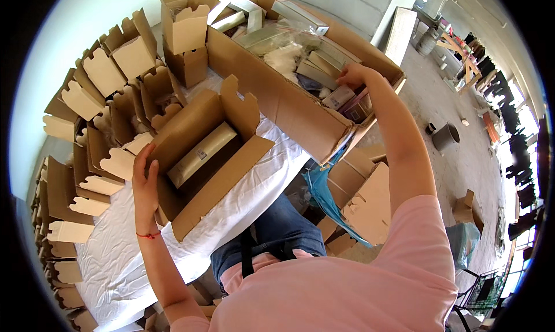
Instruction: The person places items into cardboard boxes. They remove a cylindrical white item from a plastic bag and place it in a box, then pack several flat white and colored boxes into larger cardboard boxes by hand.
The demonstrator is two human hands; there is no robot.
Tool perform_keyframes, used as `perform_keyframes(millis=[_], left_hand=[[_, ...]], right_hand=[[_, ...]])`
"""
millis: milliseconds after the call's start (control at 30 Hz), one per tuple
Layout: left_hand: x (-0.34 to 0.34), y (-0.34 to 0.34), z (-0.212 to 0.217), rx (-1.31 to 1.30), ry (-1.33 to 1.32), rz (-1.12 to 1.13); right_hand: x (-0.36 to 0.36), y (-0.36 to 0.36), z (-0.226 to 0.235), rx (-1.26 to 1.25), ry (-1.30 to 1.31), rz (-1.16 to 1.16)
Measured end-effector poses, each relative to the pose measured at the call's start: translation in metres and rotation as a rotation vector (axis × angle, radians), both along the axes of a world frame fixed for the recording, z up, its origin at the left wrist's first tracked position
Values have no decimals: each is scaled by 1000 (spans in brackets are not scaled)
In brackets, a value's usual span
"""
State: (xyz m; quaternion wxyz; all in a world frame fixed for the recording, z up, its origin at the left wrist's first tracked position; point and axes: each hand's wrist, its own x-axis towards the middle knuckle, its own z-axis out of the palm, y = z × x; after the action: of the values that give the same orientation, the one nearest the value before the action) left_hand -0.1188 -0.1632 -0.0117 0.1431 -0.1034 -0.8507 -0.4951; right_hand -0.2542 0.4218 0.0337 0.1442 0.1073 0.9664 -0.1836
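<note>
An open brown cardboard box (196, 216) stands in front of me on a white cloth, with a long pale slim box (202, 152) lying inside. My left hand (145, 184) rests against this box's left end, its fingers stretched upward and the thumb apart. Over to the right, my right hand (354, 76) reaches over the rim of a large carton (277, 89). Its fingers are bent down among small boxes, and their tips are partly hidden. Close below them lie a pale small box (339, 97) and a purplish box (357, 106).
Several open cardboard boxes (104, 72) crowd the left side. White cloth (115, 262) covers the table. Blue plastic (324, 187) hangs beside more cartons (370, 205) below right. A grey bucket (446, 137) stands on the floor further right.
</note>
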Motion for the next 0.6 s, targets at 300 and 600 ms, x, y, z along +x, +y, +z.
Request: perform_keyframes(millis=[300, 600], left_hand=[[1, 2, 3, -1, -8, 15], [2, 3, -4, -36, 132, 29]], right_hand=[[-25, 43, -22, 381, 93, 27], [-20, 53, -13, 421, 271, -10]])
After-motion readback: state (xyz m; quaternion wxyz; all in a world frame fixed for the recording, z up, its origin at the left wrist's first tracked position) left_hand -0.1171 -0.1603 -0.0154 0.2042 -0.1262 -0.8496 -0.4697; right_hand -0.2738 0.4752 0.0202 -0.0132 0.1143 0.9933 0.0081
